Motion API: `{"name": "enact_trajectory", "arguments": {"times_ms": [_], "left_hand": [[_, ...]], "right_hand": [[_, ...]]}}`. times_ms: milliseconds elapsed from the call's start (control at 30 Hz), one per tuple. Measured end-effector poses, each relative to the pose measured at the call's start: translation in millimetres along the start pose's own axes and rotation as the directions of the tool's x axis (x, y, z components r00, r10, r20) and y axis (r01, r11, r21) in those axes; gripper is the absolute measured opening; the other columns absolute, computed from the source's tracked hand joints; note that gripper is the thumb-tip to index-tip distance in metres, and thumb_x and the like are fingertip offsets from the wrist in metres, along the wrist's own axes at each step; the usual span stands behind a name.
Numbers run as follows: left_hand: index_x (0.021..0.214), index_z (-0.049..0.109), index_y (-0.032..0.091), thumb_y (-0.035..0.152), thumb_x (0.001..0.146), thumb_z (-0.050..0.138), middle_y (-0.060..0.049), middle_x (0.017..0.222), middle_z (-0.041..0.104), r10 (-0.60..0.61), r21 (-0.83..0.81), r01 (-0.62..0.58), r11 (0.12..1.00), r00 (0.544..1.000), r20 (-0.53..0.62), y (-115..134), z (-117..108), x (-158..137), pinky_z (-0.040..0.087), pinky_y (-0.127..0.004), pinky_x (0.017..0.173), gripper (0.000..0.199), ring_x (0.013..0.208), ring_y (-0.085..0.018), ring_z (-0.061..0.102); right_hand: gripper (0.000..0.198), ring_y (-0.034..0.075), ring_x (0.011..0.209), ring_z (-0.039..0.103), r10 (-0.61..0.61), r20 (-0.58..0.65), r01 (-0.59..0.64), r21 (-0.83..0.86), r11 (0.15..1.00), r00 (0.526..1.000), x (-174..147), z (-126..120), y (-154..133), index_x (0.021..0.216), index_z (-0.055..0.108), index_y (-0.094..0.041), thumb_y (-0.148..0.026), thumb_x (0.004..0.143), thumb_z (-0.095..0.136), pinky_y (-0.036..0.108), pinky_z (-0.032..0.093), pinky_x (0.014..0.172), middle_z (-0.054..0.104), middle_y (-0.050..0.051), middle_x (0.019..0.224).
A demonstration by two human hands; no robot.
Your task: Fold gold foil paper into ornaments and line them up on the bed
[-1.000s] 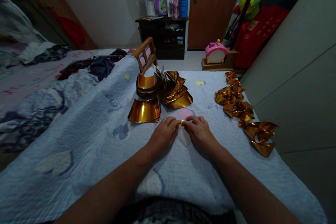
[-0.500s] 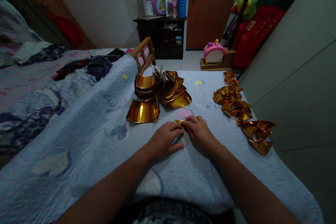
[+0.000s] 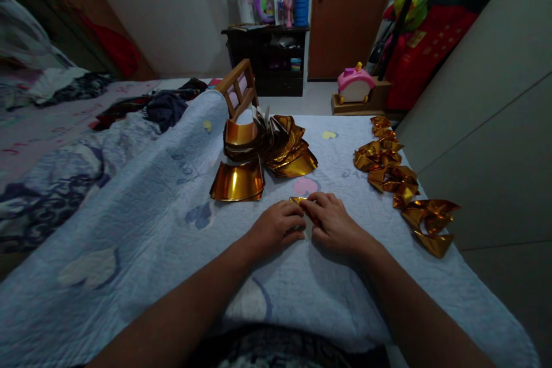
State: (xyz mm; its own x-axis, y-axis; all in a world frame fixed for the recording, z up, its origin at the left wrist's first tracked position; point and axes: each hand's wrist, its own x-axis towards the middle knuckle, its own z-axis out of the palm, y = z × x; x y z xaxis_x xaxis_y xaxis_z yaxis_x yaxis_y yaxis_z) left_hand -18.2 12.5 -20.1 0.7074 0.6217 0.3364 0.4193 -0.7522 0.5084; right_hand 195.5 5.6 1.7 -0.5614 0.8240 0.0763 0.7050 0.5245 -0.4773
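Well, on the far left, rumpled dark clothes lie beside the raised side of a pale blue quilt, which spreads across the whole working surface. Next comes a small wooden frame at the quilt's far edge, with a fanned pile of shiny gold sheets in front of it. Nearer the person, the left hand rests with its fingers curled against the near left side of a small gold folded piece; whether they grip it I cannot tell. That piece lies on the quilt between the two hands, mostly covered, one shiny corner showing. The right hand grasps its right part between fingers and thumb. Past that, a pink toy stands beyond the quilt, and crumpled-looking gold shapes line the quilt's right edge, touching one another.
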Motion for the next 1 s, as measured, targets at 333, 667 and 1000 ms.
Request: {"name": "enact_trajectory", "arguments": {"times_ms": [333, 667, 1000], "left_hand": [[0.095, 0.07, 0.017, 0.026, 0.089, 0.071, -0.008, 0.105, 0.071, -0.016, -0.065, 0.016, 0.998, 1.0, -0.009, -2.0, -1.2, 2.9, 0.048, -0.039, 0.094, 0.01, 0.104, -0.024, 0.062], [0.103, 0.069, 0.019, 0.023, 0.087, 0.073, -0.009, 0.114, 0.068, -0.051, -0.139, 0.058, 0.989, 0.998, 0.048, -2.6, -7.0, 3.4, 0.046, -0.041, 0.099, 0.017, 0.114, -0.025, 0.058], [0.102, 0.071, 0.02, 0.028, 0.09, 0.071, -0.007, 0.105, 0.07, -0.077, -0.124, 0.081, 0.989, 0.997, 0.032, -6.3, -3.2, 5.9, 0.046, -0.039, 0.096, 0.014, 0.106, -0.023, 0.061]], "right_hand": [[0.063, 0.032, 0.118, 0.045, -0.02, 0.03, 0.02, 0.001, 1.0, 0.999, -2.8, 0.0, 0.6, 0.135, 0.055, -0.019, -0.02, 0.073, 0.062, 0.05, 0.039, 0.103, 0.056, 0.014, 0.13], [0.067, 0.034, 0.121, 0.045, -0.027, 0.056, 0.026, 0.009, 1.0, 0.998, -4.3, -3.8, 0.8, 0.137, 0.054, -0.02, -0.039, 0.076, 0.074, 0.051, 0.038, 0.106, 0.054, 0.014, 0.136], [0.062, 0.033, 0.12, 0.047, -0.017, 0.037, 0.017, 0.004, 1.0, 0.999, -1.7, 0.5, 5.2, 0.134, 0.058, -0.023, -0.039, 0.078, 0.079, 0.05, 0.041, 0.101, 0.056, 0.013, 0.135]]}}
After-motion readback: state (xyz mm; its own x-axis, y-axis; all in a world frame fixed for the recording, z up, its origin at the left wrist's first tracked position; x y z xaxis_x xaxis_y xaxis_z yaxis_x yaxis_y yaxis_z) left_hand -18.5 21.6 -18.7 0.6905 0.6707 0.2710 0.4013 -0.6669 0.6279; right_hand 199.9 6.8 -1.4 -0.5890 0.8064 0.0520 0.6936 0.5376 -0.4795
